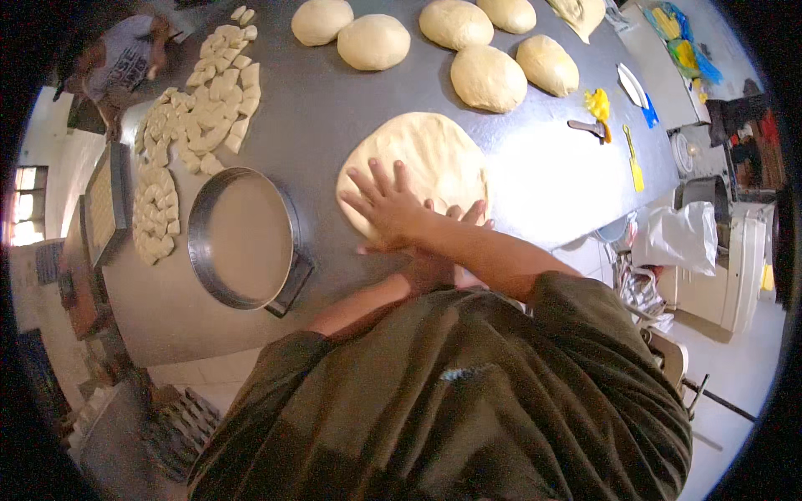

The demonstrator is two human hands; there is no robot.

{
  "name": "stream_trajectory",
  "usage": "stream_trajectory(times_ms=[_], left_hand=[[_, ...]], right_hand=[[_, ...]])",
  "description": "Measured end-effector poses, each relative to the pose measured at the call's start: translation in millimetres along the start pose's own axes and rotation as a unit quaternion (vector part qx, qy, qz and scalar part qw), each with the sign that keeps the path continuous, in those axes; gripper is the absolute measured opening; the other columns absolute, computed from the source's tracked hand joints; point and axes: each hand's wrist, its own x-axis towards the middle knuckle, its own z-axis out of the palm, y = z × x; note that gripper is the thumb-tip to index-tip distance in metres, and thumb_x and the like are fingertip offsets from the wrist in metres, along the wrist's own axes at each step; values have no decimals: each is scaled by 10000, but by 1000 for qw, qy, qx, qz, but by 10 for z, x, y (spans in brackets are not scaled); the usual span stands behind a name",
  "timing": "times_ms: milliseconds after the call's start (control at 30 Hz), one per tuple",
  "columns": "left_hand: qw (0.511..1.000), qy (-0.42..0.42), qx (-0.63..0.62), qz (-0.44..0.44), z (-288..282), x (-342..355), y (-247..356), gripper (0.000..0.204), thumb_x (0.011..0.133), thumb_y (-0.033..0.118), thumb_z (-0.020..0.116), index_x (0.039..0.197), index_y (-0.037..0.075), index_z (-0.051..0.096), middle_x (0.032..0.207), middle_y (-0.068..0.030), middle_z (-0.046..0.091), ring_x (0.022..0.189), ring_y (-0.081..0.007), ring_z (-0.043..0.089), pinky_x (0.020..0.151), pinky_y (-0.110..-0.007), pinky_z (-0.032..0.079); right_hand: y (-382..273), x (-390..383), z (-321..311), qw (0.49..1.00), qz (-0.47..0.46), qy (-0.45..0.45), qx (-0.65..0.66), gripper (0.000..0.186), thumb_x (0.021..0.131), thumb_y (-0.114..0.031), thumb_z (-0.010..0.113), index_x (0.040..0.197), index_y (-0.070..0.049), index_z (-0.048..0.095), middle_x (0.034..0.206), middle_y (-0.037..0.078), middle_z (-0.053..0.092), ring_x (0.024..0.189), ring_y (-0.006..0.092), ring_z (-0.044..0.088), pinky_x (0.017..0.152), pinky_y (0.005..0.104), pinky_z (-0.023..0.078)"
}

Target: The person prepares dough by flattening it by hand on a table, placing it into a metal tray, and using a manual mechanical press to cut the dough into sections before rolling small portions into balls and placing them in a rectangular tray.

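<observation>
A flattened round of pale dough (426, 154) lies on the grey table in front of me. My forearms cross at the wrists. My right hand (388, 206) reaches over to the left side of the dough, palm down with fingers spread, pressing on it. Underneath the right forearm, my left hand (473, 214) comes out toward the dough's near right edge. Its fingers show outstretched on the dough, while its palm is mostly hidden. Neither hand grips anything.
Several dough balls (489, 78) sit at the far side. Many cut dough pieces (219, 100) lie left, beside a round metal-rimmed pan or sieve (294, 227). A yellow tool (635, 163) and a blue-and-white scraper (637, 88) lie right. Another person (125, 58) stands far left.
</observation>
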Motion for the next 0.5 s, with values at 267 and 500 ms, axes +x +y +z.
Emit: stream_trajectory(times_ms=[267,500], left_hand=[[998,-52,17,-37,39,67,-21,1273,698,917,540,1550,-12,368,1617,-246,322,1455,-407,347,1174,-723,161],[979,-110,-159,-67,75,99,-469,693,918,604,545,1295,25,600,1313,-269,580,1184,-388,564,1092,-598,347]], right_hand=[[1111,-6,72,985,135,-88,-53,1117,902,-867,333,1623,-22,218,1722,172,106,1568,468,82,1199,719,120],[1246,82,-272,962,243,-99,76,821,1042,-669,239,1646,-115,183,1715,180,133,1583,404,92,1244,651,98]])
